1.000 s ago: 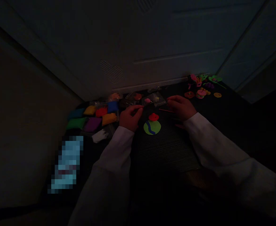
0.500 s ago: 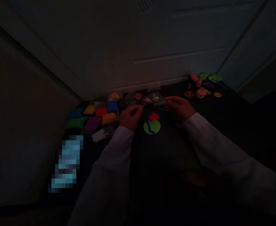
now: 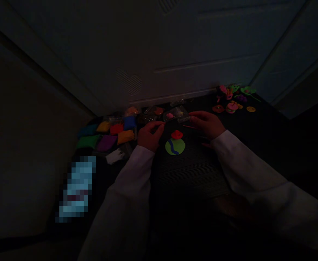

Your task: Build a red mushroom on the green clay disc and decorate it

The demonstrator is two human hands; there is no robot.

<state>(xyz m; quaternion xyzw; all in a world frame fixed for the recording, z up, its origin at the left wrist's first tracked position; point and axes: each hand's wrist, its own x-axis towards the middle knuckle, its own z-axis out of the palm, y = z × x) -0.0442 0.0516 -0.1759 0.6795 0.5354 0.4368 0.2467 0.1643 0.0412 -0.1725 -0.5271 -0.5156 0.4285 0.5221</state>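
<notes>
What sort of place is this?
Perhaps a dimly lit craft corner at home: plump, brightly coloured packets, a flat, blue-striped green disc on a dark tabletop, and a ridged heart on the panelled backdrop.

Your sleeves (image 3: 136,168) look like matt cloth; before you, the dark tabletop (image 3: 191,174) is finely ridged, the green disc (image 3: 179,145) smooth and matt, the far bag (image 3: 184,115) clear, glossy plastic.

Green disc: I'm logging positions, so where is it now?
In the head view, the green disc lies near centre, right of the left hand and just below the red piece.
</notes>
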